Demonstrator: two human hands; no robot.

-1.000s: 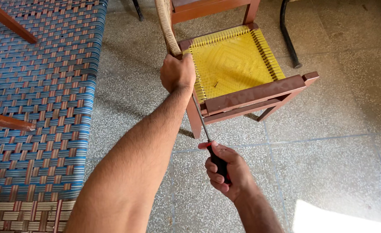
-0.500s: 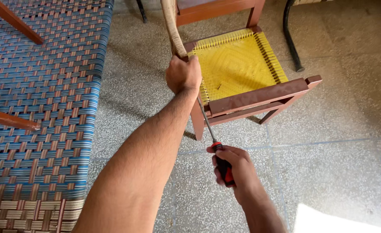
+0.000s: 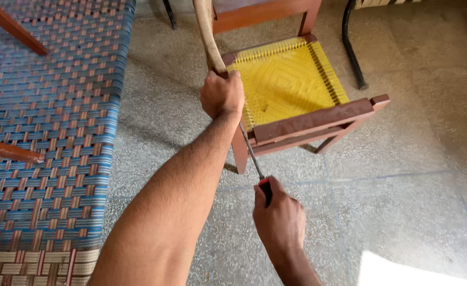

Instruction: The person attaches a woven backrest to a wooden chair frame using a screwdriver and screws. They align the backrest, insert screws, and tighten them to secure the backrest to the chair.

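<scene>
Left arm: stretched forward from the lower edge toward 12 o'clock, the left hand closed in a fist around the bundle of pale cord at the near-left corner of the stool.

Right hand: low in view at 6 o'clock, fingers wrapped shut on the red-and-black handle of a screwdriver, whose thin shaft slants up toward 11 o'clock and meets the stool's front rail just beneath the left wrist.

Change from half a second ago: both hands keep their grips; the right hand and tool sit much as before, the stool's place in view barely altered.

Woven stool: low, brown wooden frame, yellow cord seat, on the floor at 12 to 1 o'clock of the hands.

Surroundings, largest first: blue-and-brown woven cot filling the 9 o'clock side, well apart from the stool; speckled grey floor; wooden frame behind the stool at 12 o'clock; black metal leg at 1 o'clock. The left forearm hides part of the stool's near-left leg.
</scene>
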